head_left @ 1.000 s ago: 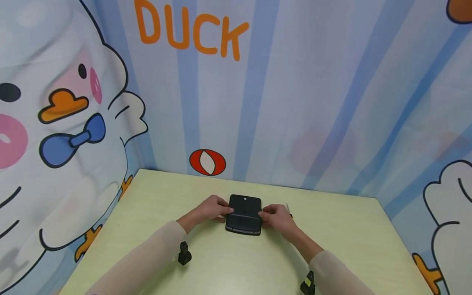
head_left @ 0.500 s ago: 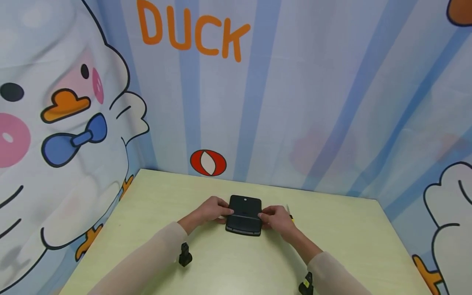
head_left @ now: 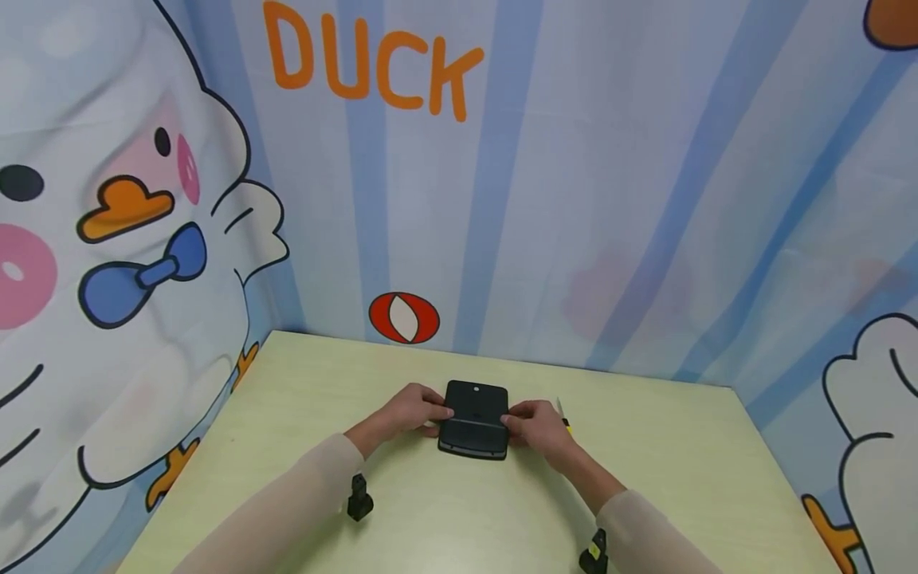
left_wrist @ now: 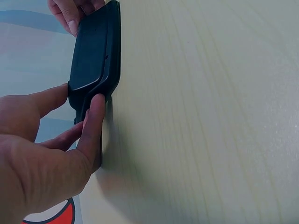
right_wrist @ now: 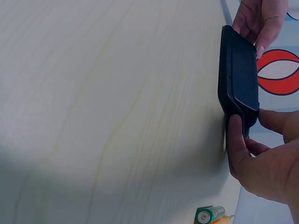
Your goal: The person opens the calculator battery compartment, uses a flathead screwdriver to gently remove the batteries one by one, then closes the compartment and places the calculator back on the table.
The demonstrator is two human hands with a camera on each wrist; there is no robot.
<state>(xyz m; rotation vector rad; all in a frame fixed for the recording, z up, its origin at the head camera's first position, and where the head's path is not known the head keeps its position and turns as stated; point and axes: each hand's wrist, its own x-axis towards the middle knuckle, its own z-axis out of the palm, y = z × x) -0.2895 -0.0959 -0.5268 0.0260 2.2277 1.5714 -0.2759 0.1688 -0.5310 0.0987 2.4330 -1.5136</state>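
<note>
A flat black plastic device [head_left: 474, 420] with a small round white spot near its far edge and a raised near half lies at the middle of the table. At its left edge my left hand [head_left: 412, 408] pinches it, thumb on top and fingers below. The opposite edge is pinched by my right hand [head_left: 539, 428]. In the left wrist view, the device [left_wrist: 96, 51] is seen from its side, with my left hand [left_wrist: 51, 149] at the near end. My right hand [right_wrist: 266, 154] holds the device's near end [right_wrist: 243, 77] in the right wrist view.
Just right of my right hand, a thin pale-tipped tool with a black and yellow part [head_left: 565, 421] is partly hidden. A green and white battery-like cylinder [right_wrist: 211, 214] lies beside something orange. A duck-printed curtain [head_left: 559, 199] stands behind the pale table [head_left: 681, 454].
Both hands keep their hold on the black device, which stays almost in place. A little more of the tool beside the right hand shows now than one second ago.
</note>
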